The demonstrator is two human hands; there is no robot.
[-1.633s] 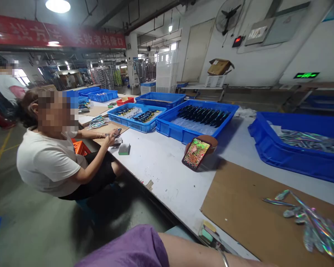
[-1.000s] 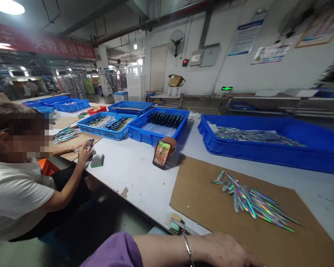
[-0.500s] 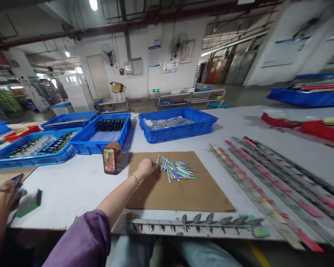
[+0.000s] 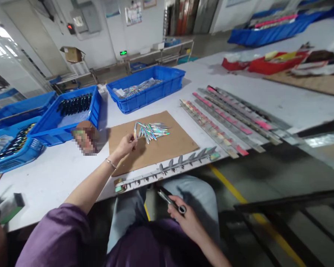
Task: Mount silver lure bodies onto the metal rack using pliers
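Head view. Landmark: cardboard sheet [image 4: 153,142], one, on the table [image 4: 58,174] near its front edge.
- Holographic strips [image 4: 151,130]: one loose pile on the sheet's far half; count unclear.
- Left hand [image 4: 125,145]: on the sheet's left part, fingers pinching one strip at the pile's left end.
- Right hand [image 4: 185,218]: below the table edge, over the lap, fingers closed on scissors [image 4: 171,201].
- Blue trays: four behind and left of the sheet; nearest [image 4: 144,88] holds more strips.
- Long racks [image 4: 225,118]: several, right of the sheet.
- Bare table left of the sheet.
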